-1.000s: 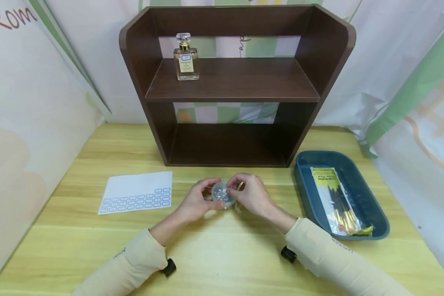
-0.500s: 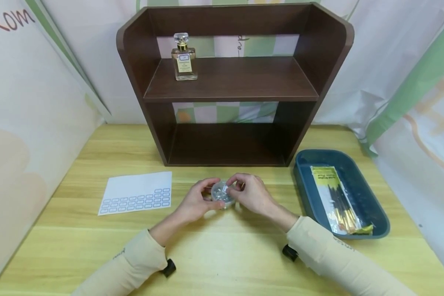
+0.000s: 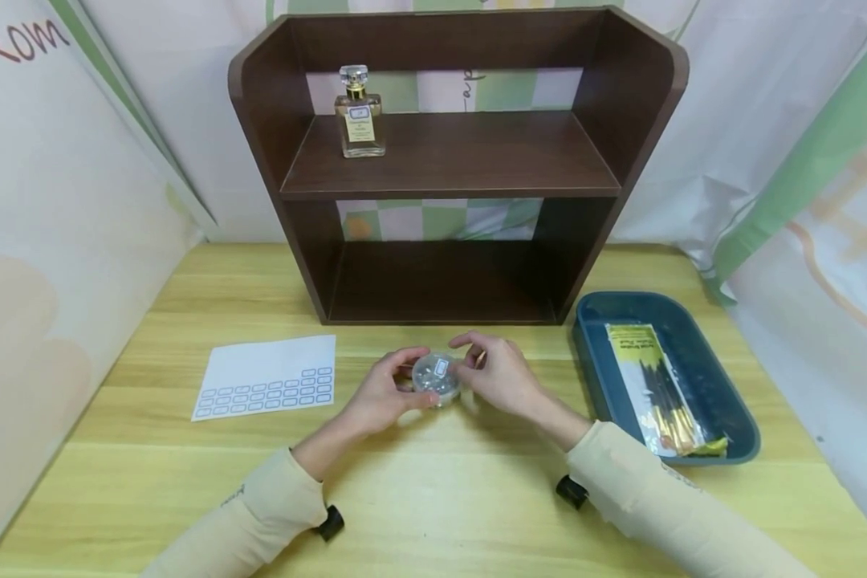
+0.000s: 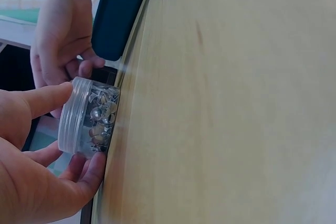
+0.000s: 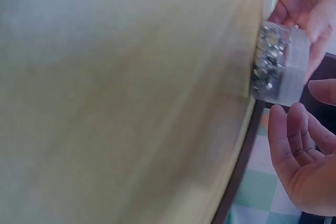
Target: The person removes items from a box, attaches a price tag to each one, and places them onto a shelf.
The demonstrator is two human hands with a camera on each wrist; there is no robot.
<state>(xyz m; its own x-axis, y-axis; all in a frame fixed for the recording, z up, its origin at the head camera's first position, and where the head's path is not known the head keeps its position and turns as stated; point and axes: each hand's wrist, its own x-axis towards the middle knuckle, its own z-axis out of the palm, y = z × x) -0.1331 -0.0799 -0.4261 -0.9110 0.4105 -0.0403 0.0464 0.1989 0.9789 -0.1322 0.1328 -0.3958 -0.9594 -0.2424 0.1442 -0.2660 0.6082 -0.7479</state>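
A small clear round jar (image 3: 432,384) stands on the table in front of the shelf unit in the head view. Shiny metal tacks (image 4: 102,116) show through its side in the left wrist view. On its lid lies a small white label (image 3: 441,368) with a blue border. My left hand (image 3: 384,393) grips the jar from the left, thumb on the near side and fingers round the far side. Close by on the right, my right hand (image 3: 502,374) has loosely bent fingers with nothing between them. The right wrist view shows a narrow gap between its fingertips and the jar.
A sheet of blue-bordered labels (image 3: 265,377) lies left. Behind stands a dark brown two-level shelf unit (image 3: 448,194) with a perfume bottle (image 3: 360,120) on its upper shelf. At right, a blue-green tray (image 3: 722,385) holds a pack of paintbrushes (image 3: 653,389).
My right fingers have come off the lid and drawn back slightly right, leaving the label in full view on it. My left hand keeps its grip on the jar.
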